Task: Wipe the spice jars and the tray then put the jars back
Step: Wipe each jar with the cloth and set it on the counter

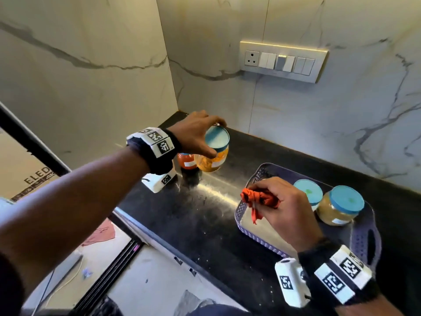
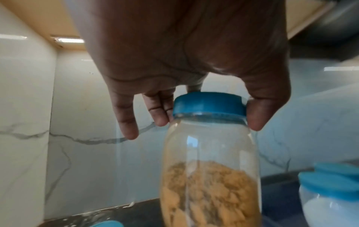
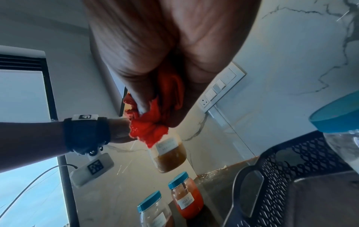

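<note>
Nearest the head camera, at five o'clock, the right hand [image 1: 282, 208] is closed round a bunched orange cloth [image 1: 259, 199], hovering over the near left corner of the purple tray [image 1: 364, 242]. At twelve o'clock the left hand [image 1: 196, 135] pinches the yellow-spice jar [image 1: 213, 159] by its blue lid [image 2: 208, 106], thumb on one side and fingers on the other, and the jar looks lifted clear of the counter [image 1: 205, 213].

To do this step well, I would keep the jar upright and carry it toward three o'clock into the tray's open left half, or first bring it to the cloth if it is not yet wiped.

Two blue-lidded jars [image 1: 339, 206] stand at the tray's far right. A red-spice jar [image 1: 186, 160] waits on the counter just beside the lifted one; the wrist view shows another there too. The cloth hand over the tray partly blocks the landing spot.
</note>
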### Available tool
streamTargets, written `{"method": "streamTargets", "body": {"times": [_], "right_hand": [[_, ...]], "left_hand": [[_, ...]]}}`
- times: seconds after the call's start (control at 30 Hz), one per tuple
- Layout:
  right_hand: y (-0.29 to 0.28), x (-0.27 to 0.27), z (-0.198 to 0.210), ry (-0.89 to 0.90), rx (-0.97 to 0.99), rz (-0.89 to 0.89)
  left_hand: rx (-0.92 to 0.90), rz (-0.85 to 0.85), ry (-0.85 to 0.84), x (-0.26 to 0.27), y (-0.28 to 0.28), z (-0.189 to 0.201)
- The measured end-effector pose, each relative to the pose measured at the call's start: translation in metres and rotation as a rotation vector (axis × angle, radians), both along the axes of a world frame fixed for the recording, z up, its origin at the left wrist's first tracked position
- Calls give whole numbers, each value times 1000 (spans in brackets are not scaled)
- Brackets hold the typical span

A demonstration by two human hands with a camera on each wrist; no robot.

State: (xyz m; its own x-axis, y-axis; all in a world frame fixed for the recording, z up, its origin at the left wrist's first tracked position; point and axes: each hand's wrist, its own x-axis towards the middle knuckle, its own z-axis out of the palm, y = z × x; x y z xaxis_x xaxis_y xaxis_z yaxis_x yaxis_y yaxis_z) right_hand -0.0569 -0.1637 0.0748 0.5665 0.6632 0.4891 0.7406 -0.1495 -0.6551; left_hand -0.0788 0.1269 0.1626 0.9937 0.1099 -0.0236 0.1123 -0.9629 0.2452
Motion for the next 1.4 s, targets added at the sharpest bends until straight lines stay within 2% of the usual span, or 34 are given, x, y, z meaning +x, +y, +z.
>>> {"method": "streamTargets", "body": {"times": [0.2, 0.3, 0.63, 0.8, 0.9, 1.03, 1.13, 1.27, 1.33, 1.4], "right_hand": [[-7, -3, -13, 86, -2, -29], [-12, -3, -20, 115, -26, -67], [-22, -6, -28, 242, -63, -194], [-25, 1, -28, 288, -26, -233], [-32, 6, -28, 321, -10, -279], [-56, 16, -33, 349, 51, -385], [-84, 24, -33, 444, 164, -491], [-132, 30, -27, 465, 204, -628], [-149, 30, -25, 470, 253, -640], [-166, 28, -25, 475, 280, -656]], "left_hand": [[291, 8, 272, 23, 21, -31], [416, -32, 348, 31, 26, -53], [526, -112, 456, 61, 45, -85], [463, -120, 403, 62, 50, -92], [384, -134, 249, 59, 42, -93], [28, -35, -89, 61, -12, -89], [-194, 8, -214, 64, -70, -93], [-441, 34, -114, 70, -146, -105], [-461, 36, -20, 74, -171, -115], [-400, -1, 46, 81, -190, -125]]}}
